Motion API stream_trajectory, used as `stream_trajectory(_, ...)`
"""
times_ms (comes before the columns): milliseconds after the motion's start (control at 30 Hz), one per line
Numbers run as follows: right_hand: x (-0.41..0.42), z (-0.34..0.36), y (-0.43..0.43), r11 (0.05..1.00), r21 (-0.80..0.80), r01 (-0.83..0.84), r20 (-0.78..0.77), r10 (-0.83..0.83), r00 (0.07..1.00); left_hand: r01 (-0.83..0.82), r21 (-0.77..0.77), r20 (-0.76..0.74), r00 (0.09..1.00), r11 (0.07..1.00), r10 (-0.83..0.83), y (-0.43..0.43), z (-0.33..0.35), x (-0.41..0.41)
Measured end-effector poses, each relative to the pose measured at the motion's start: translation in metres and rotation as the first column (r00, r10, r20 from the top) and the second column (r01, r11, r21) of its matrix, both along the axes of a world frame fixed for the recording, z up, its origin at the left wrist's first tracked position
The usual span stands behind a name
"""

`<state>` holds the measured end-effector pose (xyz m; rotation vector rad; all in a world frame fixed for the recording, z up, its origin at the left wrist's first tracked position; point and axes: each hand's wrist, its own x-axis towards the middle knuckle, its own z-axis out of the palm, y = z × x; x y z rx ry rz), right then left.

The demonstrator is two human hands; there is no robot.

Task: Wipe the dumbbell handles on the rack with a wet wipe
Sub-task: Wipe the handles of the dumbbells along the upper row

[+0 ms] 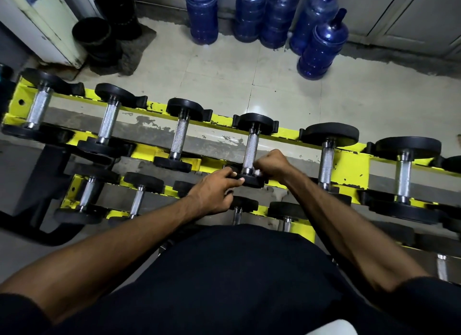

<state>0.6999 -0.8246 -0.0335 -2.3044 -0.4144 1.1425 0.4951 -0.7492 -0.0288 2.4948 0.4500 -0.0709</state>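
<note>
**Right grip at the near end of the fourth handle from the left, upper tier of the rack.**

Centre frame, the left grip (217,187) holds this dumbbell's near plate (249,180). Just right of the handle (250,151), the right grip (272,163) is clenched round a white wet wipe (258,173) and touches the handle's near end. The handle's long axis runs up-frame from the wipe to the far plate (254,122), so the stroke should travel that way, and the right grip is the nearer one. Count: six dumbbells on the upper tier of the yellow rack (349,165). At least four handles show below, the rest hidden. Five blue jugs (249,12) stand at the top of the frame.
</note>
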Motion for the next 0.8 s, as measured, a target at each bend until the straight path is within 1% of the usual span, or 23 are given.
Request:
stream_trajectory(67,0.004,0.004,0.002,0.996,-0.016,0.093,-0.16,-0.094,0.983,-0.003,0.004,-0.001,1.0,1.0,0.003,0.0,-0.001,-0.001)
stream_trajectory(133,0.005,0.007,-0.001,0.992,-0.025,0.121,-0.249,-0.123,0.96,-0.006,0.01,0.003,1.0,1.0,0.006,0.0,-0.001,-0.001)
stream_trajectory(300,0.0,-0.002,-0.01,0.972,0.045,0.231,-0.244,-0.214,0.946,-0.009,0.023,0.001,1.0,1.0,0.009,-0.001,-0.001,-0.001)
stream_trajectory(367,0.0,0.0,-0.014,0.963,0.085,0.254,-0.261,-0.225,0.939,-0.017,0.024,0.005,1.0,1.0,0.017,-0.002,-0.001,-0.001)
stream_trajectory(433,0.001,0.006,-0.018,0.954,0.134,0.266,-0.32,-0.213,0.923,-0.023,0.028,0.003,1.0,0.999,0.023,-0.003,0.001,0.0)
stream_trajectory(533,0.002,0.013,-0.024,0.92,0.205,0.335,-0.41,-0.23,0.883,-0.045,0.019,0.008,0.999,0.999,0.044,-0.006,0.005,0.003)
stream_trajectory(700,0.004,0.022,-0.046,0.868,0.231,0.439,-0.521,-0.27,0.81,-0.152,0.0,0.018,0.988,0.988,0.152,-0.018,0.013,0.008)
stream_trajectory(800,0.005,0.029,-0.063,0.845,0.243,0.476,-0.576,-0.269,0.772,-0.206,-0.02,0.079,0.975,0.978,0.207,-0.03,0.021,0.016)
